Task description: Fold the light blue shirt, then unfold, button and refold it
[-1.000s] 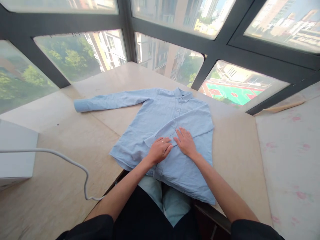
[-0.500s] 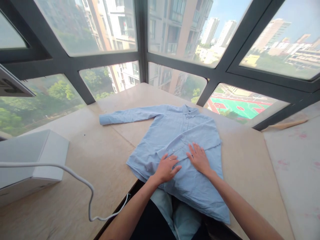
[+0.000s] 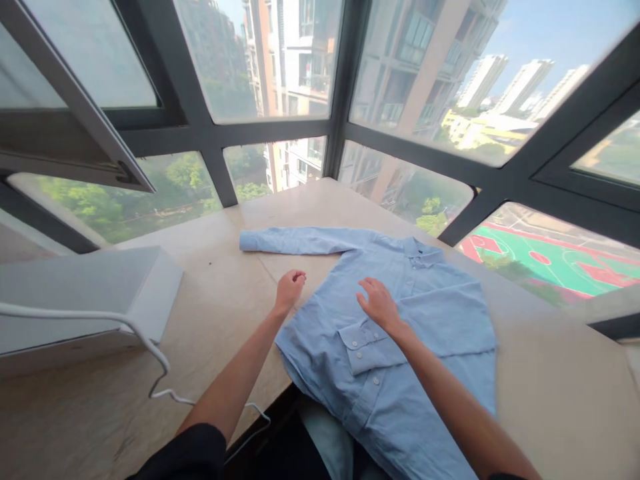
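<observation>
A light blue button-up shirt [image 3: 430, 327] lies front up on the pale tabletop, its collar pointing to the window corner. One sleeve [image 3: 295, 241] stretches out to the left; the other is folded across the body, its buttoned cuff [image 3: 367, 345] lying near the middle. My left hand [image 3: 291, 291] is over the bare table just left of the shirt, below the outstretched sleeve, with fingers curled in and nothing seen in them. Above the shirt's chest is my right hand [image 3: 379, 301], fingers loosely apart and holding nothing.
On the left stands a white box [image 3: 150, 287], with a white cable [image 3: 145, 337] running in front of it to the table's front edge. A flat panel [image 3: 75, 107] juts in at upper left. Dark-framed windows [image 3: 345, 87] border the tabletop [image 3: 215, 320].
Both hands have left the folded sleeve; the left went up and left past the shirt's edge, curling its fingers, and the right moved up the chest. The view has turned left.
</observation>
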{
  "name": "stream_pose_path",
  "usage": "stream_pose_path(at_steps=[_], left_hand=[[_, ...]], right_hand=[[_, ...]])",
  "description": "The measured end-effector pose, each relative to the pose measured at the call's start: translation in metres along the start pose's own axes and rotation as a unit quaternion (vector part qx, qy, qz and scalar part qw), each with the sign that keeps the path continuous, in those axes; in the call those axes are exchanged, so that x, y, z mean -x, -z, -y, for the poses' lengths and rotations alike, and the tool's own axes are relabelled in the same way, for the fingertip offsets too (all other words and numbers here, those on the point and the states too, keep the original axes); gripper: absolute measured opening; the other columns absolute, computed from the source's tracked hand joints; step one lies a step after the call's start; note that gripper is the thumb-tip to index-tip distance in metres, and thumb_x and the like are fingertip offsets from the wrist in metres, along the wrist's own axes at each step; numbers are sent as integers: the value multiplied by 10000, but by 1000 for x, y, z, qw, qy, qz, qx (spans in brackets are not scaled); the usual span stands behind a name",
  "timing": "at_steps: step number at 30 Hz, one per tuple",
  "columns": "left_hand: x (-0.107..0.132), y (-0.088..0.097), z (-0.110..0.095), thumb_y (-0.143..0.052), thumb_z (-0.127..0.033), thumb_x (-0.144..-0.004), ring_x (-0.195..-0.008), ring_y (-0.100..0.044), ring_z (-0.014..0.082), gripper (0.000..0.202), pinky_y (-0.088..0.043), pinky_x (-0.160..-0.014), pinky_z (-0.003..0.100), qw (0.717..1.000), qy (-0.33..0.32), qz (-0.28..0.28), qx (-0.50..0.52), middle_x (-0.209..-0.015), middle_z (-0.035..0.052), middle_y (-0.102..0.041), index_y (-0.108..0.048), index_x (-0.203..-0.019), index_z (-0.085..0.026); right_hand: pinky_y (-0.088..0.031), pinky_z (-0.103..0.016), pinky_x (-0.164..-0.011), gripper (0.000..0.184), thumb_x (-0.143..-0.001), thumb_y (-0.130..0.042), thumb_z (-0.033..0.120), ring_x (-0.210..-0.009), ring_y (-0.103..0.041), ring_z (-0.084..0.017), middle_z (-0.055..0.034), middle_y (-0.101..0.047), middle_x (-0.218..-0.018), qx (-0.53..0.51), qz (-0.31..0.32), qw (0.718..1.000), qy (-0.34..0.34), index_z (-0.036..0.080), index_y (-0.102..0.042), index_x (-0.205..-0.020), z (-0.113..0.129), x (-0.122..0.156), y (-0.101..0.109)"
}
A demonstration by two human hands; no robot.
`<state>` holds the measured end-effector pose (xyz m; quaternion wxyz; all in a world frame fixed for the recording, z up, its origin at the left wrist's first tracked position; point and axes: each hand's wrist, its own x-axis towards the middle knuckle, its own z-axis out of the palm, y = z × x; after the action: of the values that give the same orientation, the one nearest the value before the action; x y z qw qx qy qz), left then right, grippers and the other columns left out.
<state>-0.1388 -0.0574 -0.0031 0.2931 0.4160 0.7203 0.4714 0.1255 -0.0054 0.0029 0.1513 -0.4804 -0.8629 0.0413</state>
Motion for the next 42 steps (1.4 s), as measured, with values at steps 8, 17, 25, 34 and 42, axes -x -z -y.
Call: stream_pose_path(at_steps=[8, 17, 25, 34, 42], left_hand=[[-77, 53, 11, -497, -97, -794, -1103, -624, 209, 346, -470, -982, 318, 972, 48, -194, -122, -1186, 122, -663, -608, -1117, -147], [-129, 115, 25, -660, -163, -734, -1325, -450, 366, 450, -393, -1066, 475, 938, 144, -251, -191, -1311, 236, -547, -526, -1162, -126], [-149, 125, 35, -696, -306, -765, -796, -673, 272, 244, -487, -532, 310, 926, 307, -218, -40, -850, 121, -661, -573, -926, -169], [-142, 124, 22, -603, -314, -924, -700, -619, 116, 226, -537, -589, 250, 911, 375, -151, 78, -899, 37, -644, -608, -1042, -121], [-135, 95, -13, -626, -162, -849, -712, -678, 190, 179, -535, -545, 266, 948, 216, -233, -13, -788, 82, -666, -607, -1022, -121]], right_hand=[[-400, -438, -992, 354, -921, -440, 227, -1162, -502, -299, -189, -580, -1255, -29, -53, 998, 11, 128, -615, -1212, 23, -43, -74], [-393, -434, -1009, 354, -945, -432, 265, -1162, -485, -303, -182, -577, -1257, -35, -89, 995, 30, 117, -613, -1211, 18, -36, -82], [-397, -438, -1014, 343, -943, -442, 268, -1175, -488, -296, -184, -590, -1252, -61, -94, 993, 36, 118, -623, -1192, 16, -35, -83], [-393, -427, -1031, 337, -932, -460, 244, -1161, -497, -296, -180, -601, -1252, -74, -90, 993, 33, 100, -636, -1182, 18, -35, -78], [-381, -425, -1036, 337, -923, -467, 230, -1179, -489, -294, -192, -593, -1264, -79, -76, 994, 27, 98, -632, -1186, 20, -35, -76]])
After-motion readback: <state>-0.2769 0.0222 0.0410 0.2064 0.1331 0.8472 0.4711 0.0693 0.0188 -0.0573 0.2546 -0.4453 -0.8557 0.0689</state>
